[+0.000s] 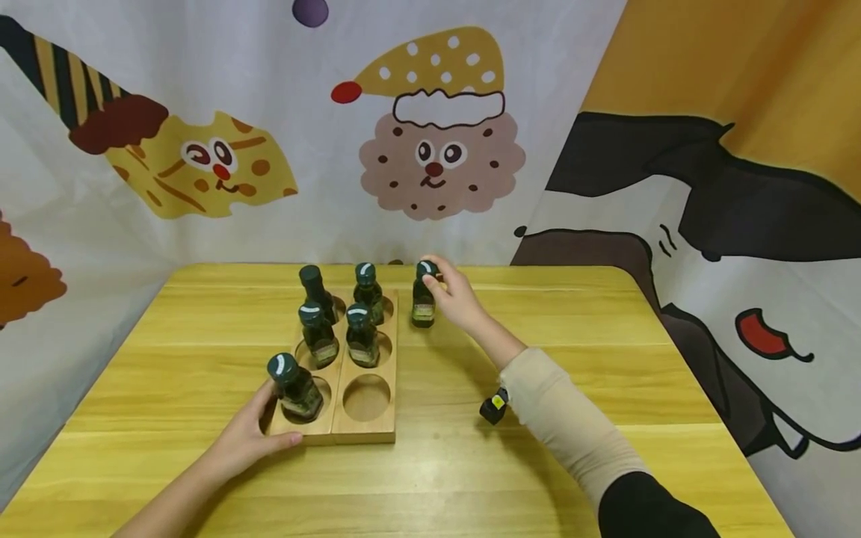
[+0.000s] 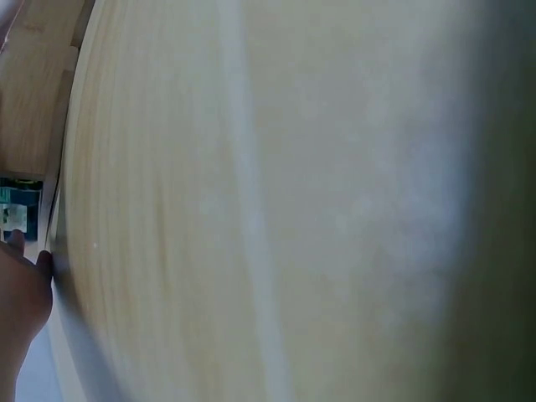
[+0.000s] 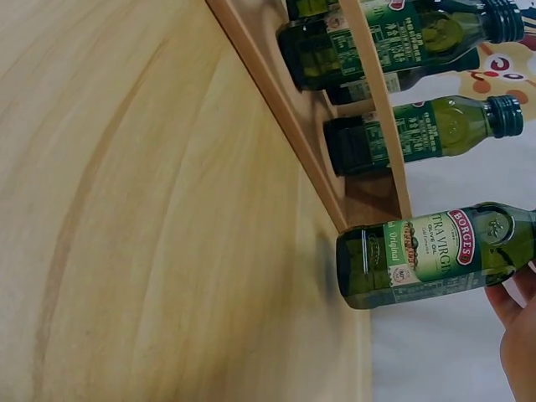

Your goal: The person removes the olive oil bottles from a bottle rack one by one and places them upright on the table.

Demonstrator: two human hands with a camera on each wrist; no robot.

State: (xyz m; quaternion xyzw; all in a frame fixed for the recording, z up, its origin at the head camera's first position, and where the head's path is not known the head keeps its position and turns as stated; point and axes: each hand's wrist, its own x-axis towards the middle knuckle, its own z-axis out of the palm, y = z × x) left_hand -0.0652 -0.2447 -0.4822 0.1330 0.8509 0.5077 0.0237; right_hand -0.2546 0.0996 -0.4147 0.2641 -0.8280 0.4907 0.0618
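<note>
In the head view my right hand grips a green glass olive oil bottle by its capped top, beside the far right of a wooden rack. The right wrist view shows that bottle with its Borges label; whether its base touches the table I cannot tell. My left hand holds the rack's near left corner, thumb along the front edge, other fingers mostly hidden. Close by it a bottle leans in the near left hole. Several more bottles stand in the farther holes; the near right hole shows its floor.
A small black object with a yellow mark is at the right sleeve's cuff. The yellow wooden table ends at a printed cloth hanging behind it.
</note>
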